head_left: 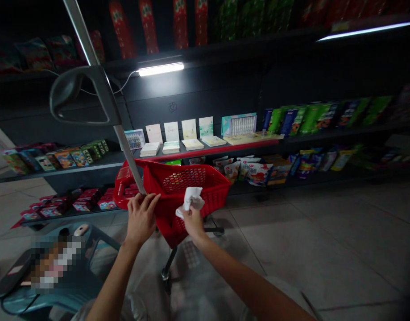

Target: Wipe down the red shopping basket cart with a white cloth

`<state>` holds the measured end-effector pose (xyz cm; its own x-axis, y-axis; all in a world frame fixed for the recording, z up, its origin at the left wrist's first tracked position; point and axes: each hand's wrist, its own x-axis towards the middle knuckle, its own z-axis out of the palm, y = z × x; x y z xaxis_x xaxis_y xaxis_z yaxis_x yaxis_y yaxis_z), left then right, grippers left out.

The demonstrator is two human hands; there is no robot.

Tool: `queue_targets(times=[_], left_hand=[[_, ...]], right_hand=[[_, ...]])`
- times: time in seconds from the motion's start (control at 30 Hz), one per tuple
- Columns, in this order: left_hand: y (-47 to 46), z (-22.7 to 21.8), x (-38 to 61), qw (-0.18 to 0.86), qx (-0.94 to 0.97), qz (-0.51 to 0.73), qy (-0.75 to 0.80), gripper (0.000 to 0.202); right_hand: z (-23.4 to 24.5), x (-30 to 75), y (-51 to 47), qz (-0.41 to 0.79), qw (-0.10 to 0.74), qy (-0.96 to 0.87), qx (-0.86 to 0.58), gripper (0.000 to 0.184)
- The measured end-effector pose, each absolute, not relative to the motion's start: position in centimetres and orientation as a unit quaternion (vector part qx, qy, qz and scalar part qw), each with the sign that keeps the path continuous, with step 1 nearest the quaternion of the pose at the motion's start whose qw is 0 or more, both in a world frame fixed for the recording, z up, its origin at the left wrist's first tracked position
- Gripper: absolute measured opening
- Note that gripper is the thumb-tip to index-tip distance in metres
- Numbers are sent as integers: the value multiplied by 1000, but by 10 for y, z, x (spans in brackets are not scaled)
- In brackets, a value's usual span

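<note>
A red plastic shopping basket [205, 187] stands on a wheeled frame in front of me. Its long grey pull handle [101, 89] rises up to the left. My left hand [141, 216] is closed round the base of that handle at the basket's near rim. My right hand [193, 218] is closed on a crumpled white cloth [192, 199] and presses it against the basket's near wall. The basket's inside looks bare as far as I can see.
Dark store shelves [225, 149] run across the back, with notebooks, cards and packaged goods. A lit strip lamp [161, 69] hangs above. A blue-grey plastic chair [74, 263] stands at the lower left. Pale floor tiles [325, 236] spread to the right.
</note>
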<state>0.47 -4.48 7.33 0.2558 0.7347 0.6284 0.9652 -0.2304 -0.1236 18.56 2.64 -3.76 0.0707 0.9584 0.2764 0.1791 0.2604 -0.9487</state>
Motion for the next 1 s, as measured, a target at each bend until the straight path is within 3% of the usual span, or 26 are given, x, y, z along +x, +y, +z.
queue_targets(times=[0.1,0.2,0.37,0.5,0.6,0.73,1.0], left_hand=[[-43,73,5,245,-757,-226,-563,63],[-40,73,4,239,-762,-228,-558,57],[-37,77,3,222,-764,-232,-560,61],[-35,80,4,221,-756,-239,-568,63],[-34,81,5,227,-750,-247,-569,60],[-32,79,6,234,-745,-255,-571,57],[-30,75,6,237,-749,-253,-565,56]], right_hand=[[-13,148,-14,360,520,-638,-439,26],[-3,130,-37,313,511,-686,-413,42],[-30,131,-30,156,412,-802,-403,64],[-61,143,-17,54,291,-875,-383,51],[-73,159,-8,46,252,-895,-366,39],[-71,191,11,42,257,-894,-366,28],[-54,276,62,27,349,-798,-491,53]])
